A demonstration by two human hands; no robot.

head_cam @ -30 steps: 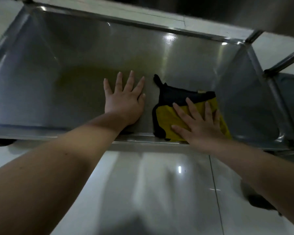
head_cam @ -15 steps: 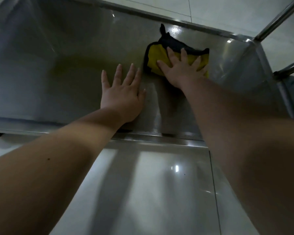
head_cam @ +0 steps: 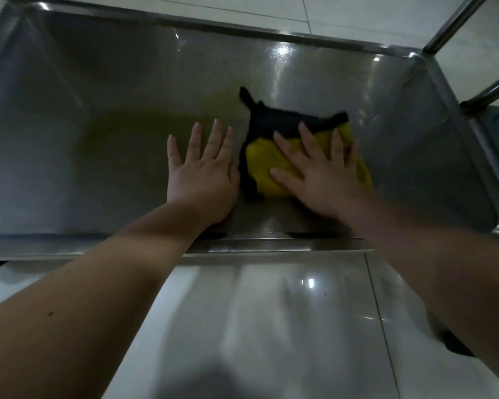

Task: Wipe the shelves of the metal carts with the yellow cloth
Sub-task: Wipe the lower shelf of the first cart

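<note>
Head view: the folded yellow cloth with black trim (head_cam: 261, 165) lies right of centre on the shiny steel cart shelf (head_cam: 98, 116). The right hand (head_cam: 320, 182) presses it flat with fingers spread, gripping nothing. The left hand (head_cam: 203, 177) rests open on bare metal just beside it. The cloth looks soft and light and would likely bunch, so flat palm pressure suits it.
</note>
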